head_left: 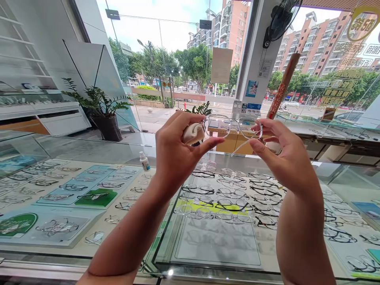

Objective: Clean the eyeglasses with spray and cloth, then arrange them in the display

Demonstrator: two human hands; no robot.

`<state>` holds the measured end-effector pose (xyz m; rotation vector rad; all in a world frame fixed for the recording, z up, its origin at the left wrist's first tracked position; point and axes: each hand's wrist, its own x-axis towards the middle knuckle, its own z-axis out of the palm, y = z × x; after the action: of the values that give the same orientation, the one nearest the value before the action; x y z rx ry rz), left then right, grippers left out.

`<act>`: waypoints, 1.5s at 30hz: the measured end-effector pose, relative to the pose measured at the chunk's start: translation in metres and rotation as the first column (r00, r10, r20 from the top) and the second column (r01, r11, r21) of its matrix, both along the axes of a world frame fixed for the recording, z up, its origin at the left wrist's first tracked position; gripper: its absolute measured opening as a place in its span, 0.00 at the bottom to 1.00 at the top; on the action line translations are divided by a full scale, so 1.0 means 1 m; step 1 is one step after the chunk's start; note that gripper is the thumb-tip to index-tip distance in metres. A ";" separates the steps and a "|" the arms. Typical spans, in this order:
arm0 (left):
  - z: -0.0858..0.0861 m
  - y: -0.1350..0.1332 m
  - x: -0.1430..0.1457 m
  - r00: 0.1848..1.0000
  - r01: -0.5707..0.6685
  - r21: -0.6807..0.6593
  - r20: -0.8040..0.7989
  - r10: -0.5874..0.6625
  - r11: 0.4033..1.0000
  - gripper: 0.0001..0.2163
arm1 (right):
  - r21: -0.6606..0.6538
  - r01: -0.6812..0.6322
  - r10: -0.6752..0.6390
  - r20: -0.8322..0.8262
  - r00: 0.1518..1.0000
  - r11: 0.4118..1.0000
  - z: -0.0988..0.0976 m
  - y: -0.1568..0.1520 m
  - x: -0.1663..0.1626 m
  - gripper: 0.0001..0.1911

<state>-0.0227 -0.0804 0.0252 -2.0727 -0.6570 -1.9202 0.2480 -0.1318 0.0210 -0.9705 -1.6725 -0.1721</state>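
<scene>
A pair of clear-framed eyeglasses is held up in front of me, between both hands and above the glass counter. My left hand grips the left rim, thumb stretched below the lens, and also clasps a rolled white cloth in its curled fingers. At the other end, my right hand pinches the right rim between thumb and fingers. One thin temple arm of the eyeglasses slants down below the lenses. Under the hands, several rows of eyeglasses lie on the display.
A small white spray bottle stands on the glass showcase, left of my forearm. Further eyeglasses lie inside it. Beyond are a potted plant, glass doors, and a pillar with a wall fan.
</scene>
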 end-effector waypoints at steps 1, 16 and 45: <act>0.000 -0.001 0.001 1.000 0.000 0.003 -0.004 0.000 1.000 0.25 | -0.006 0.001 -0.001 0.002 1.000 1.000 0.000 0.000 0.001 0.24; 0.001 -0.004 0.001 0.999 -0.027 0.023 -0.020 0.027 0.999 0.25 | -0.136 0.009 -0.011 -0.016 1.000 0.991 0.003 -0.004 0.000 0.27; 0.001 -0.003 0.000 0.999 -0.017 0.028 -0.041 0.018 0.999 0.24 | -0.103 0.050 -0.052 -0.017 0.998 0.993 0.003 -0.007 -0.001 0.27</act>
<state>-0.0227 -0.0838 0.0264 -2.0772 -0.6344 -1.8614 0.2468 -0.1392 0.0245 -1.0894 -1.6523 -0.1111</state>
